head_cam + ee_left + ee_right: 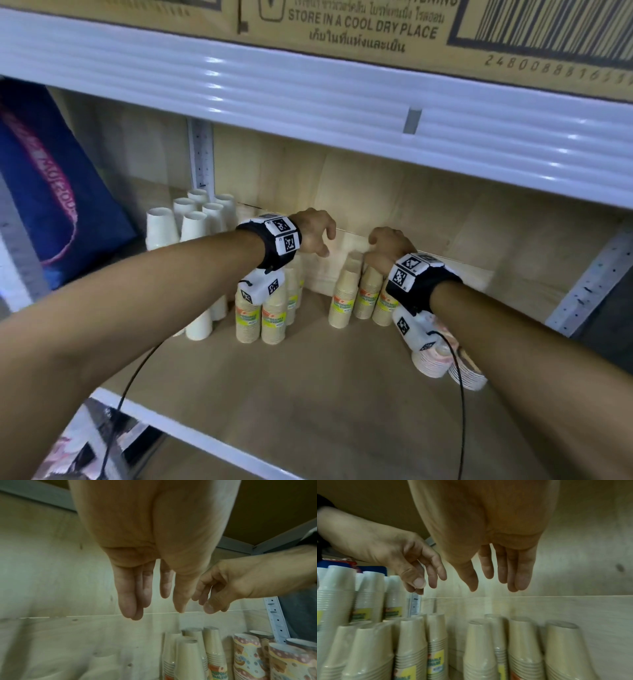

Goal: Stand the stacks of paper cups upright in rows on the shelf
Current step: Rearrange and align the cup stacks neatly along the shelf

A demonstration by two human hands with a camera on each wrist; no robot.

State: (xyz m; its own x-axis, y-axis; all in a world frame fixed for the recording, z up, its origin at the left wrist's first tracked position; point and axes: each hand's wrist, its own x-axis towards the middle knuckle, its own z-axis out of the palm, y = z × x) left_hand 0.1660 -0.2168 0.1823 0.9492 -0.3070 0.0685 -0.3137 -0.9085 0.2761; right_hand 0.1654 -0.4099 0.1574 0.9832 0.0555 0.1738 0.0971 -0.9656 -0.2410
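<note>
Nearest me on the right, patterned cups (432, 363) lie tipped on the shelf (308, 394). Further in, tan stacks (274, 322) stand upright in two clusters; white stacks (161, 226) sit far left. My left hand (313, 233) and right hand (388, 245) hover above them, fingers loose, holding nothing. I'd close that gap gently, since tall stacks probably topple easily.

Left hand (313, 233) and right hand (390, 246) empty above upright kraft cup stacks (342, 301) on shelf (308, 377).
</note>
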